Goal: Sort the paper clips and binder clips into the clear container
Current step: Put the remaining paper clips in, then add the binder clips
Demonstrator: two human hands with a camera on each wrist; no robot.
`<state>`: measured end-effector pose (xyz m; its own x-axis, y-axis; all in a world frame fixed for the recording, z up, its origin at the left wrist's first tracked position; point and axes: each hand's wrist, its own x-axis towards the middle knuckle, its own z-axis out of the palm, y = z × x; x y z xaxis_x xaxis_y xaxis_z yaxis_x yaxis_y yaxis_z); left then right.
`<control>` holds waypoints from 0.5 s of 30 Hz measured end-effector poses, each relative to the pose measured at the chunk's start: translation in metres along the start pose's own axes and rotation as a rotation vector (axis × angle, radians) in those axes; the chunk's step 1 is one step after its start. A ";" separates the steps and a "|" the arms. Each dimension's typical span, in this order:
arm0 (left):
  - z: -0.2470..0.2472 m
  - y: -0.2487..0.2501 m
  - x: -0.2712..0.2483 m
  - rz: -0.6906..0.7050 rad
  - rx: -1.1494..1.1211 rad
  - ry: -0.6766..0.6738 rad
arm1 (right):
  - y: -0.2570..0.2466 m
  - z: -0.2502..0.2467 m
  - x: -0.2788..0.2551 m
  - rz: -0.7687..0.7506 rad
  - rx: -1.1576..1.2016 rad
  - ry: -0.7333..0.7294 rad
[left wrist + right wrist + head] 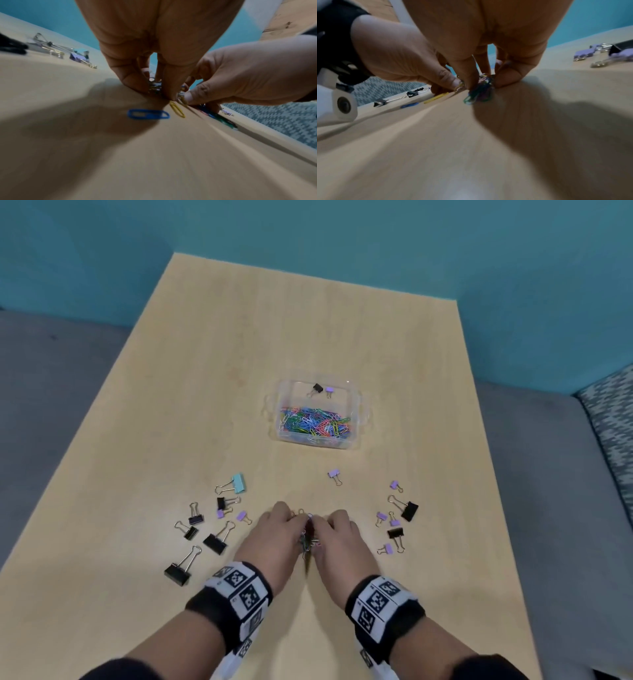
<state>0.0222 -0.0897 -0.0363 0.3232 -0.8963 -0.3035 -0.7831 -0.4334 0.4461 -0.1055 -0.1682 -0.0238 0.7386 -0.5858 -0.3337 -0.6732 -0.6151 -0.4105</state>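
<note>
My left hand [286, 523] and right hand [334, 525] meet near the table's front middle, fingers curled down onto the wood. Between them they gather a bunch of coloured paper clips [308, 537], which both hands grip. The right wrist view shows the bunch [479, 93] under my right fingers. In the left wrist view, a blue paper clip [148, 114] and a yellow one [176, 111] lie loose just outside my left fingers [135, 83]. Farther back stands the clear container [358, 419]. Its near part holds many coloured paper clips [315, 422], its far part two small binder clips [323, 389].
Black, purple and one light blue binder clip [238, 483] lie scattered to the left of my hands. More black and purple binder clips [407, 510] lie to the right, one purple clip [334, 475] ahead. The wooden table [274, 337] ends at grey floor on both sides.
</note>
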 end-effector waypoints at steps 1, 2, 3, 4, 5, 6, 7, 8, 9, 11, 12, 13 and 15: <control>-0.001 0.000 0.004 0.010 0.010 0.004 | 0.000 -0.002 0.003 -0.012 -0.019 -0.009; -0.002 -0.001 0.006 0.022 0.026 0.008 | 0.000 -0.004 0.005 -0.026 -0.041 -0.016; -0.003 -0.002 0.008 0.030 0.046 0.012 | 0.001 -0.007 0.007 -0.036 -0.062 -0.028; -0.005 -0.002 0.009 0.041 0.071 0.017 | 0.002 -0.010 0.008 -0.040 -0.077 -0.053; -0.007 -0.002 0.008 0.043 0.097 0.008 | 0.002 -0.015 0.009 -0.043 -0.088 -0.077; -0.009 -0.002 0.008 0.044 0.123 0.000 | 0.002 -0.018 0.009 -0.050 -0.103 -0.090; -0.011 -0.002 0.007 0.037 0.147 -0.017 | 0.002 -0.019 0.010 -0.058 -0.113 -0.090; -0.010 -0.002 0.007 0.032 0.167 -0.034 | 0.004 -0.020 0.012 -0.061 -0.113 -0.083; -0.011 -0.004 0.007 0.020 0.174 -0.048 | 0.005 -0.021 0.013 -0.062 -0.110 -0.069; -0.013 -0.006 0.008 -0.003 0.163 -0.075 | 0.008 -0.023 0.015 -0.042 -0.105 -0.065; -0.014 -0.007 0.008 -0.018 0.144 -0.070 | 0.009 -0.025 0.016 -0.024 -0.095 -0.080; -0.016 -0.006 0.007 -0.035 0.115 -0.058 | 0.011 -0.028 0.017 -0.009 -0.080 -0.097; -0.023 -0.002 0.007 -0.048 0.054 -0.021 | 0.014 -0.036 0.018 -0.008 -0.032 -0.121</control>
<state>0.0380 -0.0970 -0.0193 0.3502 -0.8721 -0.3418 -0.7944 -0.4699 0.3849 -0.1024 -0.2062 -0.0053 0.7413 -0.5141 -0.4315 -0.6669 -0.6369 -0.3868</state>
